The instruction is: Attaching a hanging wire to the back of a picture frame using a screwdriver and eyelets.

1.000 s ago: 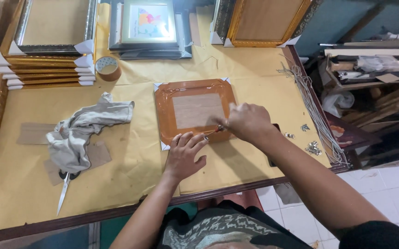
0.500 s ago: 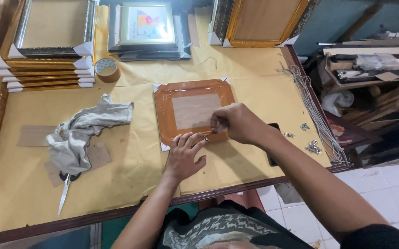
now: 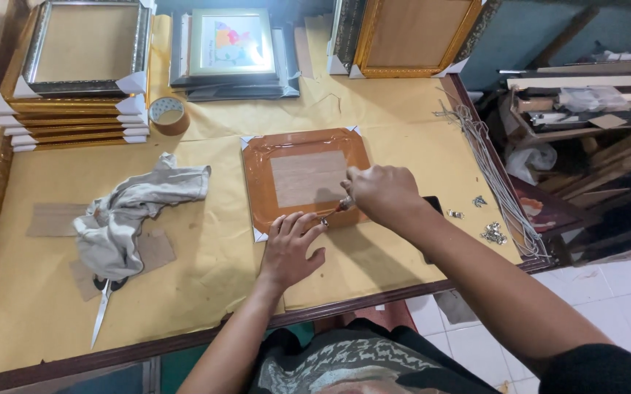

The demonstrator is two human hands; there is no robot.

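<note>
At the table's [image 3: 206, 292] centre, an orange wooden picture frame [image 3: 305, 180] lies face-down; the left hand [image 3: 290, 249] presses flat at six o'clock, the right hand [image 3: 381, 193] closed round a small screwdriver [image 3: 335, 209], apparently fastening backing; steady pressure needed.

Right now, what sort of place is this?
Likely a picture-framing workshop. Stacked gold and silver frames with white corner protectors line the paper-covered worktable, and the right hand works a small tool on the back of an orange wooden frame.

Orange-brown frame [image 3: 257, 171], grey cloth [image 3: 129, 215]
</note>
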